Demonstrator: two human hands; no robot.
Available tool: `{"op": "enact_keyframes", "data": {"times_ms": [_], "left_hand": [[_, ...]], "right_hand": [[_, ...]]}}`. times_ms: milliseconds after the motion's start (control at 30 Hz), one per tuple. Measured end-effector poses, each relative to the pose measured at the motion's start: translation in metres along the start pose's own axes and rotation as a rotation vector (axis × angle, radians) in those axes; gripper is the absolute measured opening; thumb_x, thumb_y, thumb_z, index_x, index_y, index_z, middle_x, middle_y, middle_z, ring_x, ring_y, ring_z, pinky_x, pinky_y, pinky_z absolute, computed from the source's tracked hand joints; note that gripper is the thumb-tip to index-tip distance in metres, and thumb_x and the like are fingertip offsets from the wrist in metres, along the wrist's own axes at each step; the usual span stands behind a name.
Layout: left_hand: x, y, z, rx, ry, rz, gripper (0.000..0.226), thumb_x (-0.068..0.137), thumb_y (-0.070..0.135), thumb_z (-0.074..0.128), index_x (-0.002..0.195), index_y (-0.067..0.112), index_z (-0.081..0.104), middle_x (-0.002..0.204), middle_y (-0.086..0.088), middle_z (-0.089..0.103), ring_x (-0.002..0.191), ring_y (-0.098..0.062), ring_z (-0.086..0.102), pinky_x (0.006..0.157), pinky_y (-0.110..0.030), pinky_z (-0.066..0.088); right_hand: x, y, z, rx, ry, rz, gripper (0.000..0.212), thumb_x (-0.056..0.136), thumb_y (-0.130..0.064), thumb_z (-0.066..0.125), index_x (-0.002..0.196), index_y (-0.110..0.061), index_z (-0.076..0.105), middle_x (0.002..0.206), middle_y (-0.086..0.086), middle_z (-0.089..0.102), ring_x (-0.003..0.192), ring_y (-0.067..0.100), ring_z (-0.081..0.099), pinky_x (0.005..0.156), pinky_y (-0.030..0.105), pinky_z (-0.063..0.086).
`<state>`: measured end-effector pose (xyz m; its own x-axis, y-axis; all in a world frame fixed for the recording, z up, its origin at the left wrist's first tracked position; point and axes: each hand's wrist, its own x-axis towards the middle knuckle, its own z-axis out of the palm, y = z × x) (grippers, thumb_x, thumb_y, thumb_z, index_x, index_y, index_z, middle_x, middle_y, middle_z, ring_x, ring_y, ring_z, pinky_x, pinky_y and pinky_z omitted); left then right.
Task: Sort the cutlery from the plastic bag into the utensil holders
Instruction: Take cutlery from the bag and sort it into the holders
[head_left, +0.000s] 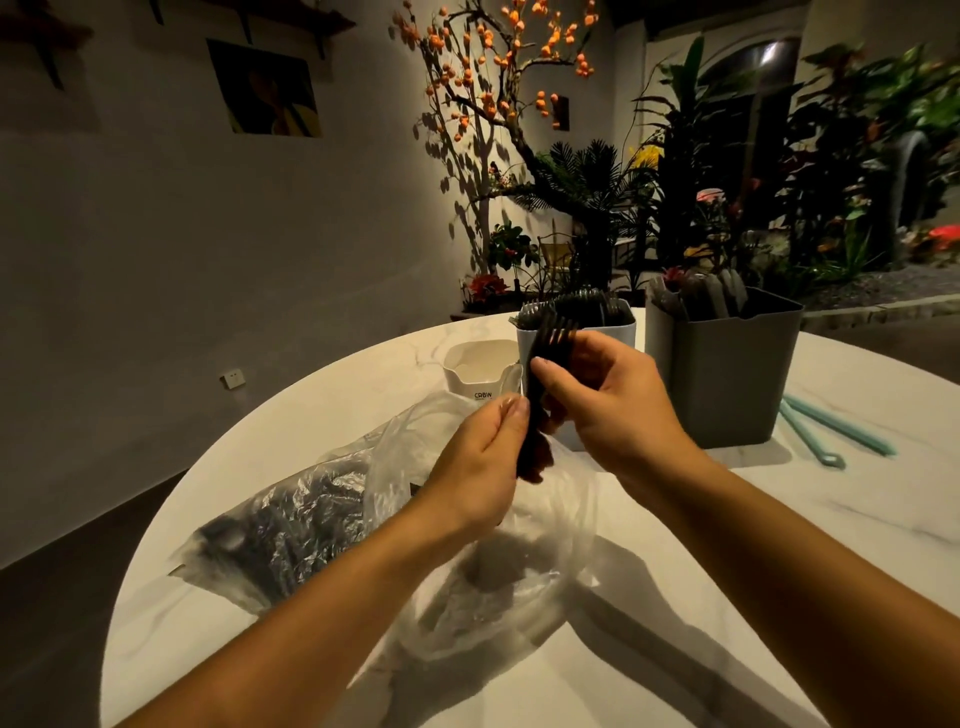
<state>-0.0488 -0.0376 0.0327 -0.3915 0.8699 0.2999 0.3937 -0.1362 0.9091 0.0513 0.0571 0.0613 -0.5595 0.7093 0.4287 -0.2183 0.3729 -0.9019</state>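
Black plastic forks (551, 343), bunched with tines up, are held above the round white marbled surface (779, 545) by both hands: the left hand (480, 457) pinches the lower handles between thumb and curled fingers, and the right hand (608, 400) curls round the bundle just below the tines. Under the hands lies the crumpled clear plastic bag (322, 519), its open mouth toward them and dark cutlery still showing through its left part. Just behind the forks stands a white square utensil holder (618, 330) filled with black forks, beside it a low white empty holder (480, 369), and to the right a larger grey square utensil holder (732, 379) with dark handles sticking out. Two pale teal sticks (831, 431) lie on the surface right of the grey holder.
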Motion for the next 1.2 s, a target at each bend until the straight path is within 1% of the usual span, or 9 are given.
{"op": "enact_keyframes", "data": {"times_ms": [133,267,433,633,733,833,933,1067,1200], "left_hand": [[0.028,0.026,-0.005,0.104,0.007,0.109,0.03,0.109,0.03,0.031,0.108,0.025,0.061,0.104,0.007,0.066,0.098,0.001,0.062,0.088,-0.015,0.05],[0.061,0.049,-0.005,0.132,0.018,0.16,0.031,0.108,0.034,0.035,0.122,0.022,0.06,0.117,-0.002,0.067,0.114,-0.015,0.062,0.101,-0.035,0.051],[0.094,0.08,-0.001,0.202,0.055,0.298,0.024,0.108,0.03,0.038,0.108,0.028,0.062,0.103,0.007,0.067,0.102,-0.01,0.063,0.091,-0.032,0.051],[0.127,0.092,-0.003,0.17,0.052,0.375,0.021,0.097,0.049,0.045,0.095,0.044,0.066,0.093,0.008,0.069,0.102,-0.024,0.068,0.094,-0.054,0.054],[0.135,0.089,-0.001,0.19,0.048,0.362,0.023,0.105,0.037,0.045,0.09,0.036,0.063,0.077,0.012,0.063,0.075,-0.009,0.063,0.076,-0.037,0.056],[0.137,0.081,0.0,0.246,0.022,0.28,0.025,0.108,0.029,0.04,0.09,0.032,0.058,0.074,0.004,0.056,0.063,-0.012,0.05,0.061,-0.032,0.047],[0.138,0.071,-0.002,0.305,0.004,0.201,0.027,0.108,0.032,0.037,0.104,0.025,0.062,0.081,-0.002,0.061,0.068,-0.013,0.052,0.067,-0.033,0.045],[0.143,0.053,-0.006,0.34,0.039,0.107,0.032,0.108,0.037,0.036,0.114,0.026,0.065,0.105,-0.01,0.069,0.093,-0.023,0.063,0.092,-0.047,0.054],[0.147,0.048,-0.009,0.312,0.132,0.048,0.03,0.108,0.034,0.035,0.11,0.021,0.063,0.084,0.004,0.059,0.079,-0.013,0.053,0.075,-0.034,0.047]], "right_hand": [[0.024,-0.031,-0.016,-0.029,-0.048,-0.085,0.009,0.094,-0.009,0.061,0.102,-0.011,0.065,0.084,0.013,0.07,0.064,0.014,0.063,0.057,0.024,0.055],[0.049,-0.061,-0.031,-0.053,-0.036,-0.124,0.011,0.097,-0.009,0.057,0.098,-0.018,0.064,0.09,0.008,0.07,0.075,0.016,0.069,0.061,0.022,0.057],[0.075,-0.087,-0.047,-0.17,0.006,-0.226,0.016,0.099,-0.008,0.052,0.108,-0.019,0.06,0.101,0.007,0.065,0.084,0.017,0.068,0.064,0.021,0.058],[0.09,-0.1,-0.062,-0.405,0.102,-0.449,0.028,0.093,-0.005,0.058,0.114,-0.024,0.052,0.089,-0.007,0.058,0.085,0.011,0.067,0.071,0.036,0.061],[0.096,-0.095,-0.064,-0.48,0.072,-0.46,0.034,0.09,-0.002,0.06,0.118,-0.019,0.051,0.088,-0.011,0.057,0.089,0.011,0.066,0.076,0.04,0.06],[0.103,-0.079,-0.065,-0.6,0.087,-0.47,0.039,0.088,-0.001,0.062,0.119,-0.023,0.048,0.089,-0.005,0.061,0.085,0.017,0.067,0.074,0.045,0.059],[0.108,-0.06,-0.064,-0.69,0.085,-0.501,0.043,0.089,-0.004,0.064,0.12,-0.024,0.043,0.091,0.003,0.063,0.08,0.023,0.066,0.067,0.047,0.058],[0.112,-0.039,-0.059,-0.813,0.045,-0.571,0.042,0.093,-0.01,0.061,0.125,-0.022,0.037,0.095,0.009,0.065,0.076,0.028,0.064,0.063,0.048,0.056],[0.115,-0.028,-0.053,-0.916,0.024,-0.522,0.042,0.092,-0.01,0.061,0.128,-0.02,0.041,0.097,0.01,0.066,0.078,0.028,0.062,0.065,0.049,0.055]]}}
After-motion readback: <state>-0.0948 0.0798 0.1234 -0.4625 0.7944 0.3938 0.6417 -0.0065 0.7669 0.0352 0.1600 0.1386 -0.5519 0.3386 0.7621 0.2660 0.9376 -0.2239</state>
